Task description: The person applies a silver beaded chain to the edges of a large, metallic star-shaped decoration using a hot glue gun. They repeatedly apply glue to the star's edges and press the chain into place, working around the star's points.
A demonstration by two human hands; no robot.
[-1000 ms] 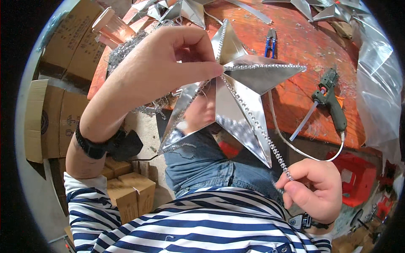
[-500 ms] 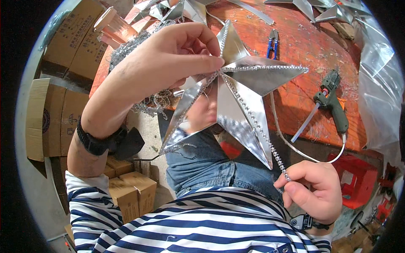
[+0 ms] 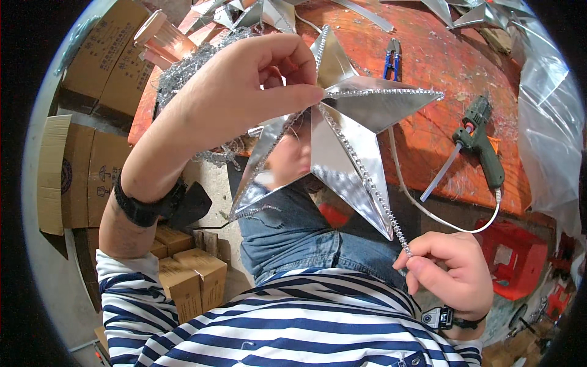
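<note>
A mirror-silver, five-pointed star with raised ridges is tilted above my lap at the table's front edge. Its ridges carry sparkly, chain-like silver trim. With thumb and fingers closed, my left hand pinches at the star's centre, where the trim strands meet; what lies under the fingertips is hidden. My right hand pinches the trim's free end just past the lower right point. That strand runs taut from the centre down the ridge. A loose bit of trim hangs at the lower left point.
On the red table lie a green glue gun with a white cord, blue-handled snips, a tangle of silver trim and a clear orange-tinted container. More silver stars sit behind. Cardboard boxes stand left, a red plastic thing right.
My right hand has moved slightly up and left, and the trim now lies closer along the lower right ridge. The star has shifted slightly up and left with my left hand still at its centre.
</note>
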